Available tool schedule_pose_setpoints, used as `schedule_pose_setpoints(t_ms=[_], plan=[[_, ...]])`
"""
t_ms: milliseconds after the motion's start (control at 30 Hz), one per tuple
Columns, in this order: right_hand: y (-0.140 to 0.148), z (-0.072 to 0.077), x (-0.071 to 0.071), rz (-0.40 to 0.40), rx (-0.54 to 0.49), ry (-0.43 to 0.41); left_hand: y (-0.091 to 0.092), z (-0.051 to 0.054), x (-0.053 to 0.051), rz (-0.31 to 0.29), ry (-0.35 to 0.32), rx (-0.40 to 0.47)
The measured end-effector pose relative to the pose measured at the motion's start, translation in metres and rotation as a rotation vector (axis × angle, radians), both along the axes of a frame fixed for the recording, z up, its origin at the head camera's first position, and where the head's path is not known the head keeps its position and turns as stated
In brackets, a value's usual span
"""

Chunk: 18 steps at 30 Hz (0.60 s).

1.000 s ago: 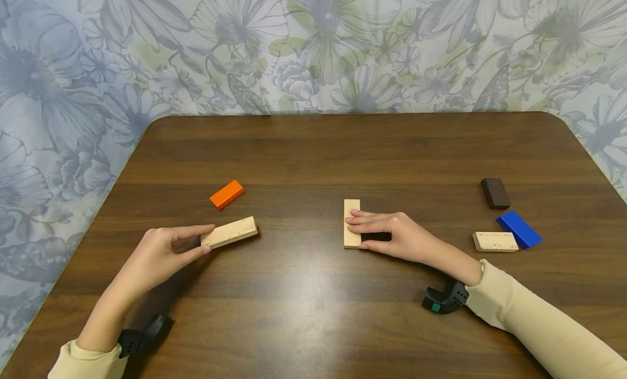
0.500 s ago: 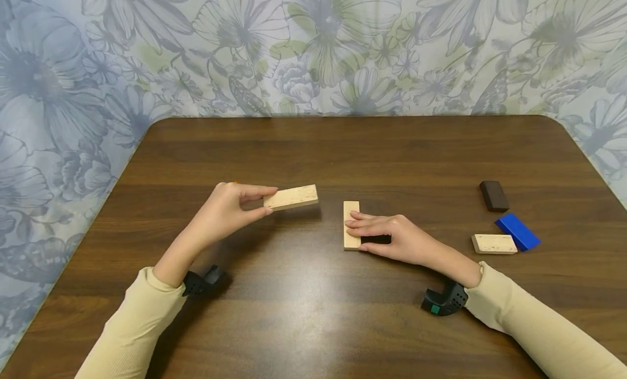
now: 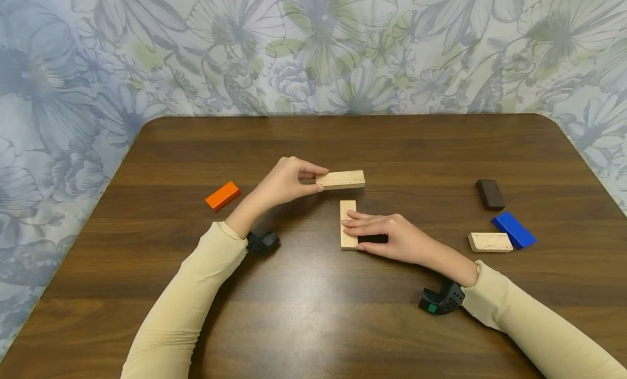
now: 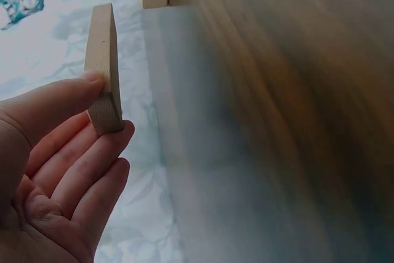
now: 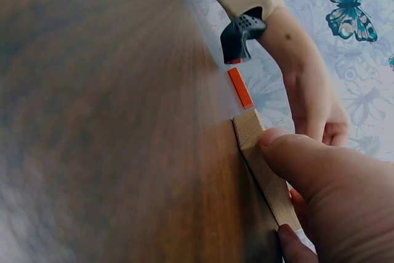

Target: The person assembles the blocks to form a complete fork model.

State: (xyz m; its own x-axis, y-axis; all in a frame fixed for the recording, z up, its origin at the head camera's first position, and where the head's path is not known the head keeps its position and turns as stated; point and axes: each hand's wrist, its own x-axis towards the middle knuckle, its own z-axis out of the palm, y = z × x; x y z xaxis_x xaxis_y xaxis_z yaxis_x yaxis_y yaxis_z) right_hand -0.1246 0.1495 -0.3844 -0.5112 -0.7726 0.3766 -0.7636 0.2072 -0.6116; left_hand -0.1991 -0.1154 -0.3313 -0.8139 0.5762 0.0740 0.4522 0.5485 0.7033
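My left hand (image 3: 289, 180) pinches one end of a pale wooden block (image 3: 343, 179) between thumb and fingers. In the left wrist view this wooden block (image 4: 101, 60) is held off the table. Just in front of it, a second pale wooden block (image 3: 349, 243) lies flat on the table, its long side running away from me. My right hand (image 3: 392, 234) grips that second block, fingers across its top and the thumb at its near right edge. The right wrist view shows the thumb against this wooden block (image 5: 265, 170); the other fingers are mostly hidden.
An orange block (image 3: 222, 196) lies at the left of the brown table (image 3: 294, 324). On the right are a dark brown block (image 3: 490, 194), a blue block (image 3: 514, 230) and another pale wooden block (image 3: 490, 242) touching or close to the blue one. A floral wall stands behind.
My left hand has carried its wooden block from the left side rightward and away from me, to beyond the second block. My right hand and its block have stayed in place.
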Motion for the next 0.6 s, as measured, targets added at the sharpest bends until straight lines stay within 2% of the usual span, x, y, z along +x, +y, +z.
schedule_pose_setpoints(t_ms=[200, 467, 600], plan=[[0.000, 0.001, 0.000, 0.003, -0.003, 0.001, 0.011, -0.008, -0.007, -0.040, -0.008, -0.034], [0.000, 0.001, 0.000, 0.002, 0.000, 0.010, 0.015, -0.014, -0.005, -0.049, 0.041, -0.144], [0.000, 0.000, 0.000, 0.006, 0.002, 0.012, 0.016, -0.016, -0.003, -0.044, 0.046, -0.158]])
